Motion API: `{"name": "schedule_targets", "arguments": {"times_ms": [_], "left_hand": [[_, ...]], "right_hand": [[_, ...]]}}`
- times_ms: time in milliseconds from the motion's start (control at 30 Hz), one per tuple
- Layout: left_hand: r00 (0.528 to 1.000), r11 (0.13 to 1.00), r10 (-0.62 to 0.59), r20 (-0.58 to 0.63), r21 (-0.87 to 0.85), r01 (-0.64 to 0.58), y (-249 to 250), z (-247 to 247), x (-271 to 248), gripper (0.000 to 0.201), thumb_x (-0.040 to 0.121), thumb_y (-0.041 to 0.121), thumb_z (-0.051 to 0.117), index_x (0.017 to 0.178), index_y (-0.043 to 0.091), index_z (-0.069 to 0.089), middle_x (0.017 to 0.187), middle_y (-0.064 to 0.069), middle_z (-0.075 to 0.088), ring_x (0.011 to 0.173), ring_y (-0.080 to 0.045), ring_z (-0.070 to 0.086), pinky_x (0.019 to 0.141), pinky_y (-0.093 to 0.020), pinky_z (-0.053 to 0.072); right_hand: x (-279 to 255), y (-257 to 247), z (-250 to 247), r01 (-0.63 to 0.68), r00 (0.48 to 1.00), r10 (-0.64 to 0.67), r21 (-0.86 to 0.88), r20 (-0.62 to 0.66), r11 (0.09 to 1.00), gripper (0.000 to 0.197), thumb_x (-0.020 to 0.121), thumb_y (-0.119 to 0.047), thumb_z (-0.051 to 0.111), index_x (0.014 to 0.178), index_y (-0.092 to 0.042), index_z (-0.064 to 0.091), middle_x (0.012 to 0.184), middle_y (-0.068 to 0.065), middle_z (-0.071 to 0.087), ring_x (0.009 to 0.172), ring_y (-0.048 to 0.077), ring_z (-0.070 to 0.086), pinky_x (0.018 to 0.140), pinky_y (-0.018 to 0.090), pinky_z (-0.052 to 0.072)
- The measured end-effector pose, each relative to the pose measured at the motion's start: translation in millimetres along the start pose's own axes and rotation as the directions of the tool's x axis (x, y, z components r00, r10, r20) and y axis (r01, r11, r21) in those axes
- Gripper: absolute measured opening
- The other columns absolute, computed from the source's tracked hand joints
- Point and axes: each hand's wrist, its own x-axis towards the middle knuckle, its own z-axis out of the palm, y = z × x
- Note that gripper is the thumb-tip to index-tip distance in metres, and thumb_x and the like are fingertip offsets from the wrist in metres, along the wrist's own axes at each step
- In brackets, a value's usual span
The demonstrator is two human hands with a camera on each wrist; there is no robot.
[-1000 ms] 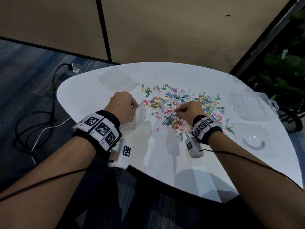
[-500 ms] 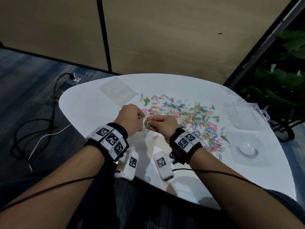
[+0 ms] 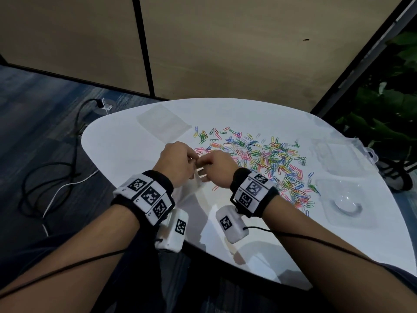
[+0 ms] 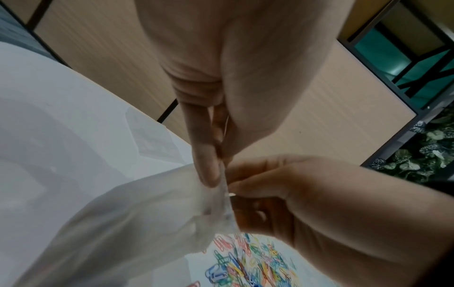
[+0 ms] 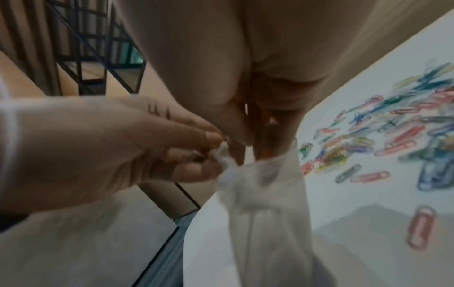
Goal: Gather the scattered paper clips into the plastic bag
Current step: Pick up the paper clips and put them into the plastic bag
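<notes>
Many coloured paper clips (image 3: 270, 159) lie spread over the white table (image 3: 126, 150), right of my hands. The clear plastic bag (image 3: 194, 186) hangs from my fingers above the table's near left part. My left hand (image 3: 194, 164) pinches the bag's rim between thumb and finger, seen close in the left wrist view (image 4: 217, 174). My right hand (image 3: 202, 168) meets it at the bag's mouth. Its bunched fingertips (image 5: 264, 149) reach inside the rim of the bag (image 5: 265, 203). The fingers hide whatever clips they hold. One red clip (image 5: 420, 227) lies alone near the bag.
A second flat clear bag (image 3: 162, 120) lies at the table's far left. Clear plastic boxes (image 3: 336, 159) and a clear lid (image 3: 345, 204) sit at the right edge. Cables (image 3: 45, 177) run over the floor on the left, and a plant (image 3: 383, 114) stands at the right.
My right hand left the pile with a pinch of clips and moved left to the bag's mouth. The left hand kept hold of the bag and lifted its rim toward it.
</notes>
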Motion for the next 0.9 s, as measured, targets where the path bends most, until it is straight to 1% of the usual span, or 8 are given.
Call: {"name": "schedule_targets", "arguments": {"times_ms": [167,233,300,433,567,733,800,900], "left_hand": [[0.997,0.999,-0.05,-0.063,-0.001,0.05,-8,-11,3,0.024,0.09,0.002,0.055,0.099,0.008,0.076,0.072,-0.01,0.075,0.06,-0.018,0.073,0.078,-0.034,0.061],[0.995,0.998,-0.07,-0.075,-0.002,0.07,-12,-16,5,0.023,0.089,0.002,0.055,0.098,0.008,0.075,0.07,-0.009,0.075,0.061,-0.016,0.073,0.081,-0.035,0.061],[0.993,0.997,-0.081,-0.081,0.005,0.081,-13,-20,5,0.023,0.089,0.001,0.055,0.097,0.007,0.075,0.07,-0.01,0.075,0.064,-0.017,0.073,0.082,-0.036,0.06],[0.993,0.996,-0.087,-0.08,0.007,0.088,-11,-24,3,0.023,0.09,0.002,0.054,0.1,0.006,0.074,0.071,-0.013,0.074,0.067,-0.022,0.071,0.084,-0.037,0.059],[0.994,0.996,-0.087,-0.064,0.012,0.088,-9,-23,4,0.022,0.091,0.004,0.055,0.103,0.006,0.073,0.07,-0.012,0.074,0.065,-0.022,0.072,0.084,-0.036,0.06],[0.992,0.993,-0.118,-0.046,0.02,0.119,-6,-23,3,0.023,0.09,0.004,0.054,0.103,0.008,0.073,0.069,-0.01,0.073,0.062,-0.019,0.072,0.083,-0.036,0.06],[0.993,0.993,-0.11,-0.03,0.03,0.111,-1,-22,1,0.023,0.09,0.005,0.054,0.104,0.009,0.073,0.071,-0.009,0.073,0.062,-0.019,0.073,0.082,-0.034,0.06],[0.997,0.996,-0.082,-0.002,0.044,0.082,5,-17,-3,0.022,0.092,0.004,0.054,0.102,0.01,0.073,0.077,-0.01,0.073,0.062,-0.021,0.074,0.08,-0.034,0.061]], "right_hand": [[8,5,-25,0.066,0.979,-0.001,0.307,-0.206,0.949,0.043,0.087,0.014,0.03,0.085,0.001,0.071,0.097,0.02,0.07,0.073,0.028,0.07,0.073,0.041,0.062],[17,23,-30,0.025,0.964,0.019,0.163,-0.264,0.986,0.044,0.088,0.012,0.033,0.094,-0.003,0.073,0.108,0.019,0.07,0.082,0.025,0.068,0.082,0.04,0.06],[25,45,-25,-0.021,0.98,-0.023,-0.222,-0.196,0.975,0.042,0.095,0.001,0.037,0.119,-0.013,0.068,0.132,0.01,0.061,0.108,0.024,0.064,0.096,0.032,0.051],[28,84,7,0.131,0.987,-0.02,-0.738,0.157,0.661,0.052,0.104,-0.026,0.03,0.153,-0.013,0.021,0.163,0.008,0.011,0.149,0.026,0.018,0.12,0.041,0.02],[22,111,31,0.174,0.982,-0.021,-0.849,0.189,0.498,0.066,0.102,-0.042,0.023,0.154,-0.007,0.001,0.163,0.01,-0.006,0.151,0.024,0.003,0.122,0.044,0.009],[-18,134,16,0.275,0.959,-0.154,-0.916,0.238,0.293,0.061,0.103,-0.034,0.02,0.154,-0.008,-0.001,0.163,0.008,-0.006,0.15,0.032,-0.001,0.121,0.053,0.005],[-21,140,-1,0.238,0.97,-0.125,-0.928,0.21,0.288,0.062,0.102,-0.028,0.027,0.155,-0.014,-0.002,0.164,0.003,-0.006,0.149,0.037,-0.003,0.119,0.058,0.007],[-13,151,-13,0.189,0.979,0.001,-0.906,0.204,0.378,0.091,0.086,-0.004,0.051,0.153,-0.028,-0.007,0.163,0.001,-0.012,0.147,0.042,-0.006,0.117,0.058,0.017]]}}
